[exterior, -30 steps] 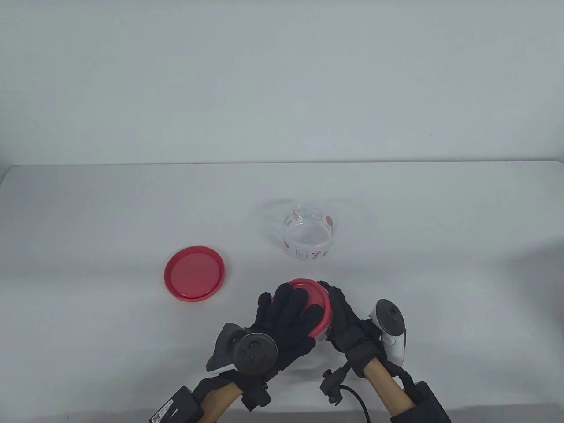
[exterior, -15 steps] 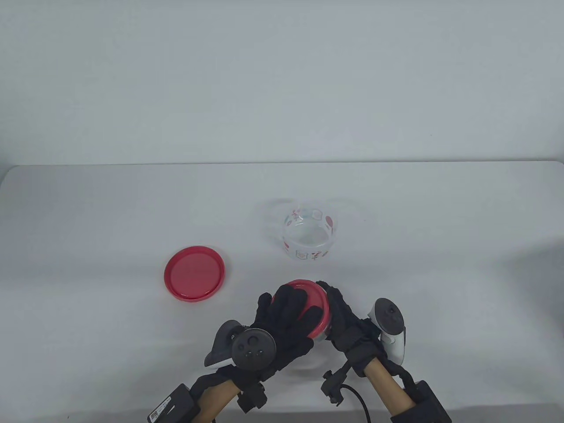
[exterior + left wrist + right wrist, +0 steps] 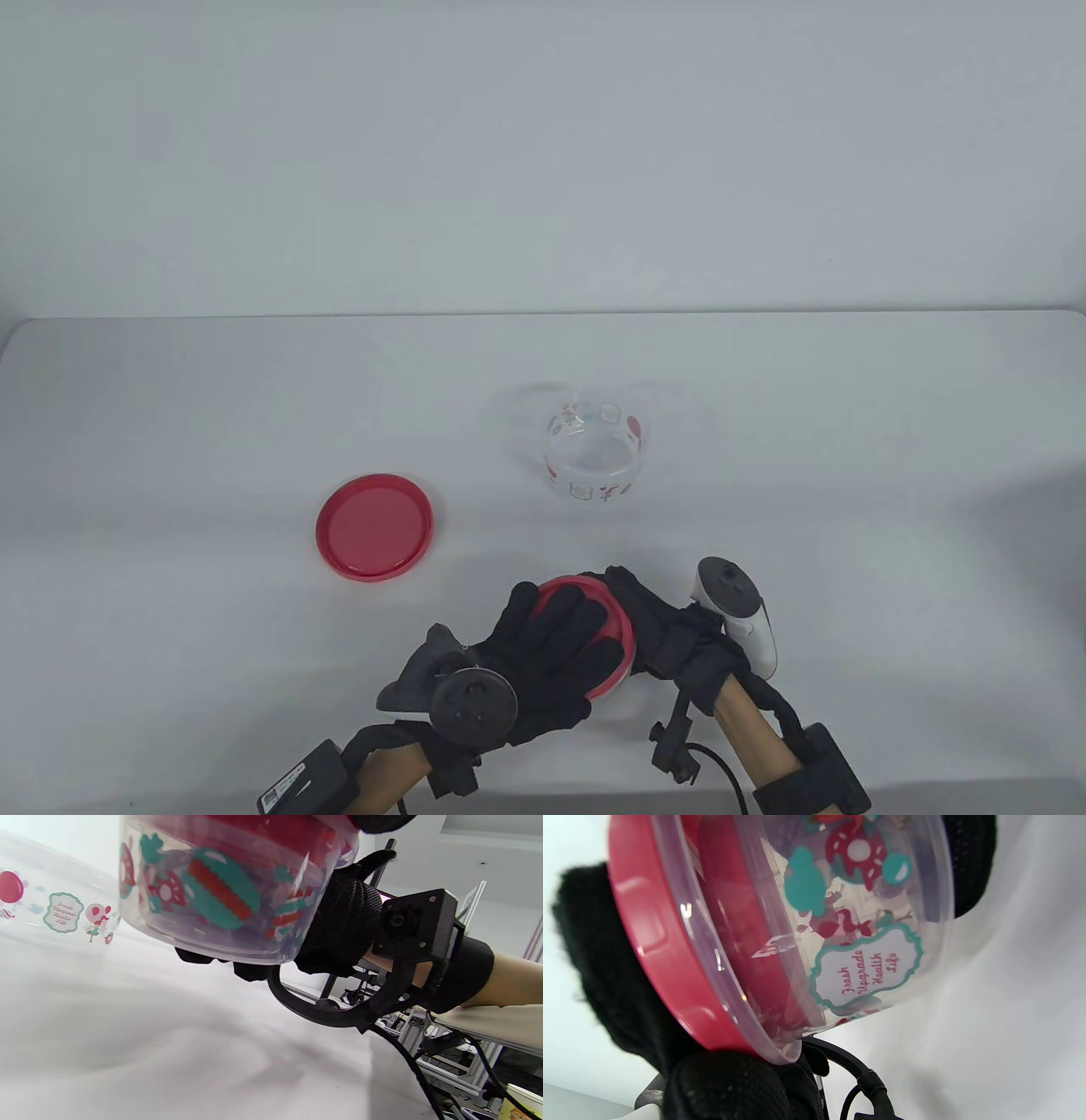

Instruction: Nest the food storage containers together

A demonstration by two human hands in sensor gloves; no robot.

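Note:
A clear printed container with a red lid (image 3: 607,624) is held off the table near the front edge, tilted. My left hand (image 3: 551,649) lies spread over the lid and grips it. My right hand (image 3: 657,624) holds the container's right side and underside. The container's clear wall (image 3: 220,895) and the right hand's fingers show in the left wrist view; the lid's rim (image 3: 653,938) and printed wall show in the right wrist view. A second clear printed container (image 3: 594,450), open and lidless, stands mid-table. A loose red lid (image 3: 375,526) lies to its left.
The white table (image 3: 848,424) ends at a pale wall behind. The open container also shows at the left edge of the left wrist view (image 3: 51,912). Metal framing (image 3: 445,1043) stands beyond the table's front edge.
Both hands with the lidded container have moved a little toward the front edge and tilted. The open container and loose lid have not moved.

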